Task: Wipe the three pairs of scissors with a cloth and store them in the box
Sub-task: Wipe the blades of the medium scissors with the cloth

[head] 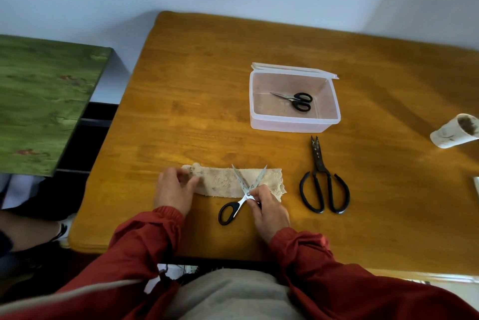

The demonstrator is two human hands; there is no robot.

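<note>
Pinching open scissors (242, 183) with right hand (268, 212), gripping cloth (223, 181) with left hand (175, 191). Found small pair (294, 99) in box (295, 123); judged two pairs outstanding, black shears (320, 164) untouched.

Stained beige cloth (223, 181) flat before me. Black-handled scissors (234, 209) lie across it, blades apart, pinched at the pivot by my right hand (268, 209). Large black shears (322, 182) closed, just right. Small scissors (295, 101) inside clear box (293, 123).
</note>
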